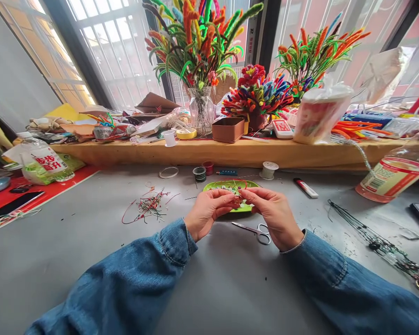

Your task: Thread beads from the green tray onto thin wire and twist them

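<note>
My left hand (206, 211) and my right hand (275, 213) meet in front of me, thumbs and fingers pinched together. Between them is a thin red cord (245, 182), whose loop rises above the right fingertips. Small reddish beads seem to sit at the fingertips, partly hidden by the fingers. Just behind the hands lies a green tray (252, 184) holding small pale and coloured beads. Silver scissors (256, 231) rest on the grey table under the right hand. To the left of my hands is a tangled pile of cord scraps (151, 204).
Thread spools (269, 170) and a white ring (168, 172) line the back. A lighter (305, 188), knotted dark cords (373, 242) and a large bottle (393, 179) stand or lie right. Another bottle (43, 160) is left. A cluttered ledge (143, 156) runs behind.
</note>
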A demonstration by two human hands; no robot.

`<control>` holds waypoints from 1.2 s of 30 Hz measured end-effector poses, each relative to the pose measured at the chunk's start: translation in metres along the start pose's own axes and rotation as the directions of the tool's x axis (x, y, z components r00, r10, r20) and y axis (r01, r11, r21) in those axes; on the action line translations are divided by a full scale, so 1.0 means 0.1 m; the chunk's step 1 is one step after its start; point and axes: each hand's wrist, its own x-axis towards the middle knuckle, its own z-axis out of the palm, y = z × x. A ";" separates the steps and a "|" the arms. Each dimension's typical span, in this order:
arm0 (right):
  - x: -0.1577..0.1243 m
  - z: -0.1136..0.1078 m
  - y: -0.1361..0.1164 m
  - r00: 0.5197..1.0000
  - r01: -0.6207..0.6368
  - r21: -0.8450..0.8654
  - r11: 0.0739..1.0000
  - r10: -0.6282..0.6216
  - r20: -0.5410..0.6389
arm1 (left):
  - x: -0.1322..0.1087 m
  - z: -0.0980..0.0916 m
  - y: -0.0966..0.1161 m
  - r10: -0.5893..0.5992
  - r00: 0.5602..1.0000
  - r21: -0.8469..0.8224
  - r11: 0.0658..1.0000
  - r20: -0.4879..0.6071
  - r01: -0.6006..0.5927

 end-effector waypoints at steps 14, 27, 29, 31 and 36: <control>0.01 0.03 0.06 0.999 -0.002 0.038 0.999 0.000 0.045 | 0.00 0.05 -0.01 -0.031 0.999 -0.106 0.994 -0.032 0.028; 0.01 0.00 0.03 0.999 -0.023 0.055 0.998 0.021 0.041 | -0.06 0.09 -0.02 0.109 0.993 -0.036 0.994 0.041 -0.108; 0.01 0.01 0.03 0.999 -0.024 0.057 0.998 0.023 0.029 | -0.06 0.10 -0.03 0.153 0.987 0.011 0.988 0.046 -0.154; 0.01 0.01 0.03 1.000 -0.024 0.059 0.998 0.023 0.021 | -0.06 0.10 -0.05 0.180 0.983 0.055 0.982 0.049 -0.182; 0.01 0.00 0.04 1.000 -0.008 0.062 0.998 0.008 0.001 | -0.07 0.09 -0.06 0.187 0.982 0.092 0.978 0.007 -0.187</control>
